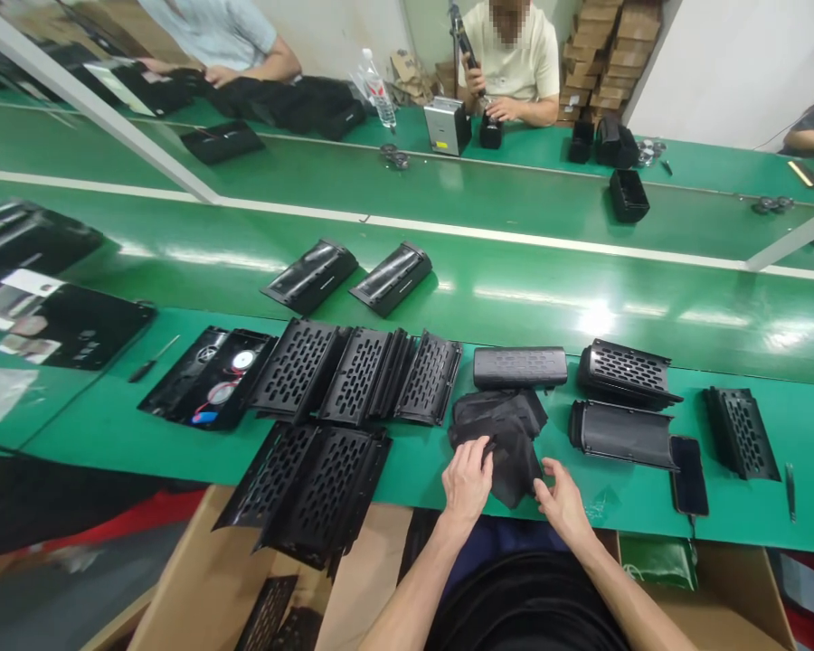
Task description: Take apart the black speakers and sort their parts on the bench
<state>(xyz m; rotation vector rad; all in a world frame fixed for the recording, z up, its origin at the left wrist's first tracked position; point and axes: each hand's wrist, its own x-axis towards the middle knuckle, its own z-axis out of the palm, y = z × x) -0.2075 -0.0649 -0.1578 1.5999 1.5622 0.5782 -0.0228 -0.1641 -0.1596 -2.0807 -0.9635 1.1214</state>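
Thin black cloth pieces [508, 452] lie in a loose pile near the front edge of the green table. My left hand [468, 479] pinches the pile's left side between closed fingers. On the right side, my right hand [562, 497] holds the cloth's corner between thumb and fingers. Just behind the pile lies a closed black speaker case [519, 367]. Perforated black shells [298, 369] stand in rows to the left of my hands. More shells [625, 369] lie to the right, beside a smooth black shell [622, 432].
A phone [689, 477] with a cable and tweezers [790, 493] lie at the right. A screwdriver [153, 360] lies left of an open case with wiring [210, 380]. Cardboard boxes [190, 579] stand below the front edge. People work across the green conveyor [515, 307].
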